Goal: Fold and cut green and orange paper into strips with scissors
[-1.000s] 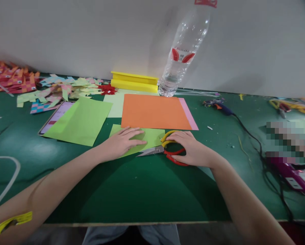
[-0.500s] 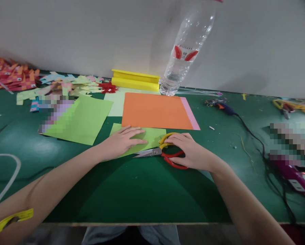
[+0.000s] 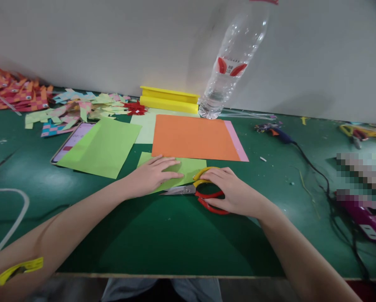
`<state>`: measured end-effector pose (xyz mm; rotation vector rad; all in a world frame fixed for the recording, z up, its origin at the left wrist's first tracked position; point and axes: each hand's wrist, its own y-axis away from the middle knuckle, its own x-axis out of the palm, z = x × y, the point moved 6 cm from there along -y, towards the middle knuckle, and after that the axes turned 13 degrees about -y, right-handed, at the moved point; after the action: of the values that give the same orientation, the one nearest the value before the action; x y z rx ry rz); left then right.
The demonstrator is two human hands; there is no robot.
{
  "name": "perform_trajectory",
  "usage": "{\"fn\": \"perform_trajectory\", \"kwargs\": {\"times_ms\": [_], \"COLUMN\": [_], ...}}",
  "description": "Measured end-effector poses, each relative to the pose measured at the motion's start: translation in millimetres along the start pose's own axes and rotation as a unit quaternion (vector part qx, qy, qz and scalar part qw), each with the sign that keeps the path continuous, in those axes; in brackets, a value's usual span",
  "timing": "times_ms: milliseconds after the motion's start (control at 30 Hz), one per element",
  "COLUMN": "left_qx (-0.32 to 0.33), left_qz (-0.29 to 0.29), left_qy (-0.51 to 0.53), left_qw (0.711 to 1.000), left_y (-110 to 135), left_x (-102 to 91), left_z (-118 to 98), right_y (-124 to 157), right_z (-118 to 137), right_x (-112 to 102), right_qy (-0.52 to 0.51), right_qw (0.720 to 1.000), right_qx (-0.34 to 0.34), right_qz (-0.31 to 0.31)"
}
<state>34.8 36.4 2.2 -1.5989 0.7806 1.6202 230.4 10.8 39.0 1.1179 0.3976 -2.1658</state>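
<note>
My left hand lies flat with fingers stretched out on a small light-green paper sheet on the green table. Beside it, my right hand rests curled over the red and yellow handles of a pair of scissors that lie on the table. The scissors' blades point left, toward my left hand, and look closed. An orange sheet lies just beyond both hands, over a pink sheet.
A larger green sheet covers part of a phone at left. Woven paper pieces pile at the back left. A yellow holder and a clear bottle stand by the wall. A glue gun and cables lie right.
The scissors under my right hand have slid a little to the left, their blades nearer my left hand. My left hand stays flat on the green sheet.
</note>
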Motion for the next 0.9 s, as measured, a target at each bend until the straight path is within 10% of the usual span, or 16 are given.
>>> {"fn": "perform_trajectory", "kwargs": {"times_ms": [900], "left_qx": [0.016], "left_qz": [-0.093], "left_qy": [0.012], "left_qw": [0.995], "left_y": [7], "left_x": [-24.3], "left_z": [-10], "right_y": [5], "right_z": [-18], "right_x": [-15], "right_qy": [-0.003], "right_qw": [1.000], "right_qx": [0.031], "right_qz": [0.003]}}
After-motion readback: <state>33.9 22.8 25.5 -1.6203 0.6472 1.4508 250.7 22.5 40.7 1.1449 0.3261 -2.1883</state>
